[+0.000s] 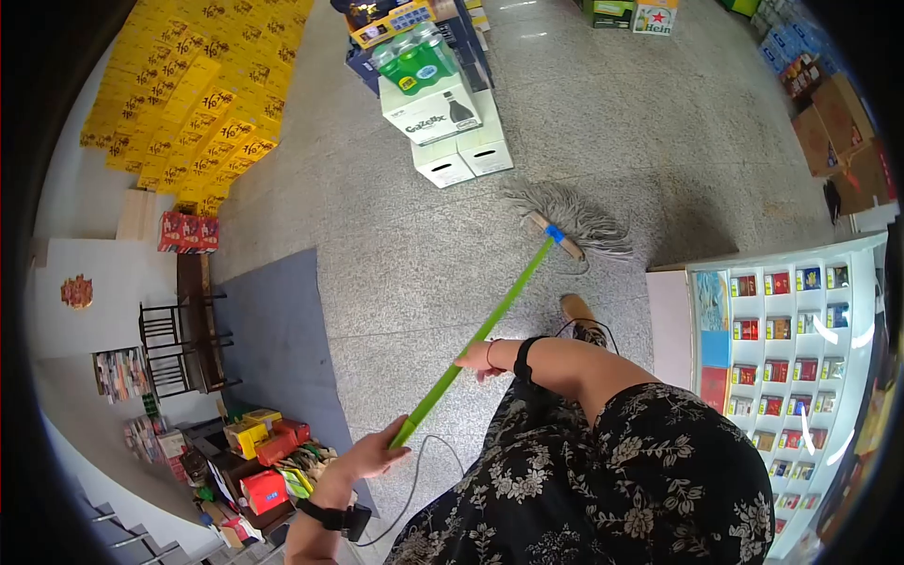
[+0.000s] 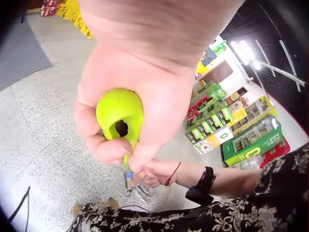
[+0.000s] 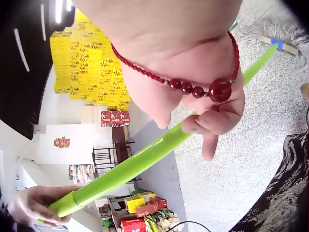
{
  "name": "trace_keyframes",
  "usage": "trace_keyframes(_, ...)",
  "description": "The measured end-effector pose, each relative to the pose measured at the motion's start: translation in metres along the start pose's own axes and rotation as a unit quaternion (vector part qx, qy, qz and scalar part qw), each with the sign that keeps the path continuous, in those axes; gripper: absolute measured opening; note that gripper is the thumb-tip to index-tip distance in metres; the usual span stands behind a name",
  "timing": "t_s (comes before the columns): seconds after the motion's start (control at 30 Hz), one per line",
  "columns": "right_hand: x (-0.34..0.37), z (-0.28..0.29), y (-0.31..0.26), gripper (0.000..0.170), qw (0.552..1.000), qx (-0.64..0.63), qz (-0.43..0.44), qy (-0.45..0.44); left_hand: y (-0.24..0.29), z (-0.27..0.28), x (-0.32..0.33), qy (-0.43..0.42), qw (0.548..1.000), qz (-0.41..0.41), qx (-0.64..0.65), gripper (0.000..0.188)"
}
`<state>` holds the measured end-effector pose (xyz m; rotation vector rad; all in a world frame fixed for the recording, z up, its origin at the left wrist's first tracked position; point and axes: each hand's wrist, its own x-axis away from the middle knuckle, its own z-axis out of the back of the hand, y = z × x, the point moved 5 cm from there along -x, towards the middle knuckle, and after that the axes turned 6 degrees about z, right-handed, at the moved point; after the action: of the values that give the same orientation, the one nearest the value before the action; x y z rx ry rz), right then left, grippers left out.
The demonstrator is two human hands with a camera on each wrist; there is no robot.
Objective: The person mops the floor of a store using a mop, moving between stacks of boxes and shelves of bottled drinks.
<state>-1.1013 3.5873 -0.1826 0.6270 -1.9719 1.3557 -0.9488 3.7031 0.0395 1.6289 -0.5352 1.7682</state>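
Observation:
A string mop with a long green handle (image 1: pixel 508 299) runs diagonally across the head view. Its grey mop head (image 1: pixel 586 218) lies spread on the speckled floor, joined by a blue connector (image 1: pixel 555 233). My left hand (image 1: pixel 375 454) grips the handle's upper end; in the left wrist view the fingers curl round the green end cap (image 2: pixel 115 104), which has a hole in it. Farther down, my right hand (image 1: pixel 481 359) holds the handle with curled fingers. A red beaded bracelet (image 3: pixel 219 91) circles that wrist in the right wrist view.
White cartons (image 1: pixel 433 111) topped by green bottles stand just beyond the mop head. Yellow boxes (image 1: pixel 202 104) are stacked at the far left. A display case (image 1: pixel 791 325) borders the right side. A grey mat (image 1: pixel 273 348) and a cluttered table (image 1: pixel 250 471) lie at left.

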Motion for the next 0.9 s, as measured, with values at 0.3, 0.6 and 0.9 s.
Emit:
trace_keyframes(0.3, 0.036, 0.182, 0.041, 0.025, 0.943, 0.085, 0.055, 0.318, 0.205, 0.050, -0.067, 0.027, 0.975, -0.052, -0.212, 0.064)
trace_keyframes(0.6, 0.123, 0.465, 0.236, 0.024, 0.829, 0.406, -0.144, 0.356, 0.486, -0.006, -0.210, -0.041, 0.979, -0.187, -0.069, 0.050)
trace_keyframes(0.9, 0.234, 0.595, 0.335, 0.023, 0.751, -0.181, -0.245, 0.586, 0.650, -0.034, -0.240, -0.056, 0.965, -0.238, -0.095, 0.057)
